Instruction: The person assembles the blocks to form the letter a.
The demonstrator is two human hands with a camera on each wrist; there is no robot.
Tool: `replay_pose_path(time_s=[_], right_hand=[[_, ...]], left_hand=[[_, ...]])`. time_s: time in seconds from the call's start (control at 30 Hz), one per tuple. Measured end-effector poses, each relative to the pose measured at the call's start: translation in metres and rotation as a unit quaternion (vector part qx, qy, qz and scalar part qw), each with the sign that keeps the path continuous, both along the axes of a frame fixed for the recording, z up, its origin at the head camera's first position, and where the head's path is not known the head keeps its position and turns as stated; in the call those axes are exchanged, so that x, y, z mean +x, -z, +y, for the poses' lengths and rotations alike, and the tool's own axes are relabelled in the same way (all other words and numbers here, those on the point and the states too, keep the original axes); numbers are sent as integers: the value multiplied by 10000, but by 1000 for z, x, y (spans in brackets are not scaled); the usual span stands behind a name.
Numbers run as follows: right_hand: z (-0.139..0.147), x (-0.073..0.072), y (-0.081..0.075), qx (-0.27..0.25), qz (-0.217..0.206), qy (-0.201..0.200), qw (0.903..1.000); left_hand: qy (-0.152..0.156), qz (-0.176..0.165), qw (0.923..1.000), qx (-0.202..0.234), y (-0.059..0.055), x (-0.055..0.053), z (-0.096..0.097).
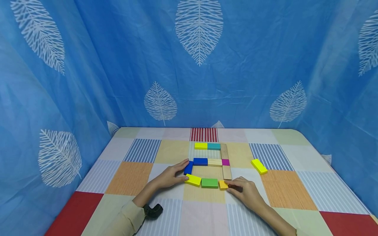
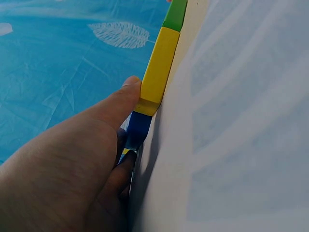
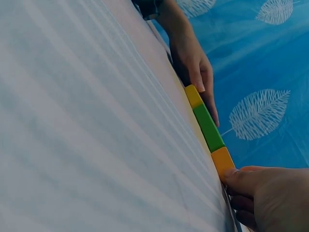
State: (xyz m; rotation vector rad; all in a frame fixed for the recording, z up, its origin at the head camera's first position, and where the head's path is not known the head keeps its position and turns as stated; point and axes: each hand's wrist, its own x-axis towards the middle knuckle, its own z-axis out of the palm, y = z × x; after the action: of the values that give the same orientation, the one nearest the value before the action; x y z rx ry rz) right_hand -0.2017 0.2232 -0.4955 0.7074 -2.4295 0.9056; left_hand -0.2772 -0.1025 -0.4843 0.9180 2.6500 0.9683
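Wooden blocks lie flat in a figure on the patchwork tablecloth. My left hand (image 1: 169, 176) touches its lower left corner with fingers extended. Its thumb meets the left end of a yellow block (image 1: 193, 180), and its fingertips reach the side of a slanted blue block (image 1: 188, 167). At the lower right, my right hand (image 1: 247, 192) pinches an orange block (image 1: 223, 185) between thumb and fingers, covering its right end. A green block (image 1: 209, 183) lies between the yellow and orange ones, with a narrow gap before the orange block.
Behind are another blue block (image 1: 200, 161), plain wood blocks (image 1: 214, 162), a magenta block (image 1: 225, 162), a teal block (image 1: 214, 146) and a second yellow block (image 1: 200, 146). One loose yellow block (image 1: 259, 166) lies to the right. Blue curtains (image 1: 236, 82) enclose the table's back and sides.
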Motion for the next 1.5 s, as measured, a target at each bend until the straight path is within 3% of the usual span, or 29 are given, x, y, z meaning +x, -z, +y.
replay_pose_path(time_s=[0.67,1.0,1.3,1.5], right_hand=[[0,-2,2,-41,25,-94,9999],[7,-4,-8,-314,367,-44,9988],[39,-20,-22,-318,522,829,9947],[70,-31,-16,-223,159,1455,9890]], left_hand=[[-68,-9,10000,5,0,1,1],[-95,-12,10000,-14,-3,3,1],[-69,57,9999,-103,-4,5,2],[-64,112,9999,-112,-5,5,2]])
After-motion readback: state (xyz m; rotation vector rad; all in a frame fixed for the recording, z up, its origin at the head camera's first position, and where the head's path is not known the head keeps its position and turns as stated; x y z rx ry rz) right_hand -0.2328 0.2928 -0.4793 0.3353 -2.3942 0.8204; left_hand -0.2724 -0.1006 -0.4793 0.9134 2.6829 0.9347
